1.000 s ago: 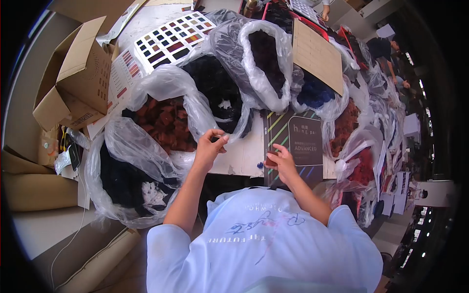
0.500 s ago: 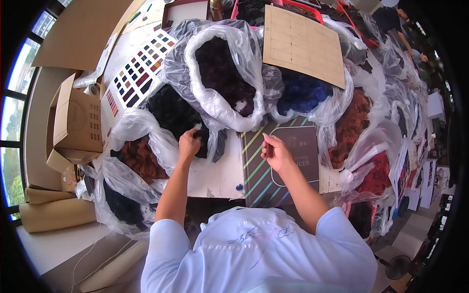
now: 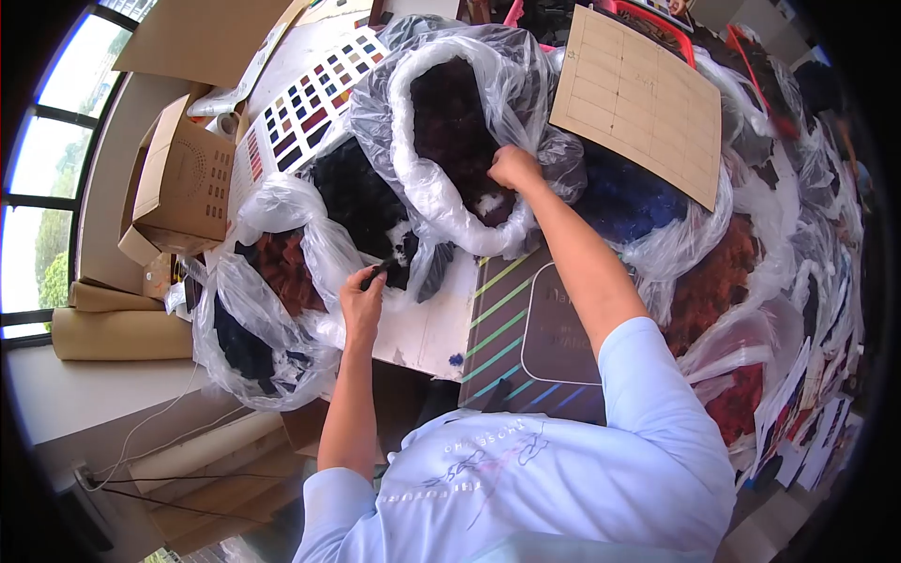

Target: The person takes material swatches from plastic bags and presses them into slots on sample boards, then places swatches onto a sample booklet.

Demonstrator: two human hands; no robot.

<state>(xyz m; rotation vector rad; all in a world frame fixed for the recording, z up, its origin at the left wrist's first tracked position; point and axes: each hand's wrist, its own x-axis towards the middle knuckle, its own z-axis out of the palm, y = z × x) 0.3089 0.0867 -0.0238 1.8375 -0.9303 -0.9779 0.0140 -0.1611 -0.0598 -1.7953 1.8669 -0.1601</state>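
My left hand (image 3: 361, 298) pinches a small black piece (image 3: 377, 272) just in front of the bag of black material (image 3: 361, 202). Farther right, my right hand (image 3: 515, 170) reaches over the bag of dark maroon material (image 3: 450, 117), its fingers closed at the bag's inner right side; what they hold, if anything, is hidden. White fluff (image 3: 489, 203) lies in the maroon bag below that hand. A bag of rust-red pieces (image 3: 286, 272) is left of my left hand.
A ruled cardboard sheet (image 3: 638, 103) partly covers a bag of blue material (image 3: 627, 202). A dark striped board (image 3: 535, 347) lies at the table's front edge. Color sample card (image 3: 314, 98) and cardboard box (image 3: 185, 178) stand at the left.
My right hand has moved from above the striped board up to the maroon bag. My left hand has drawn back from the black bag with a black piece. The view has shifted.
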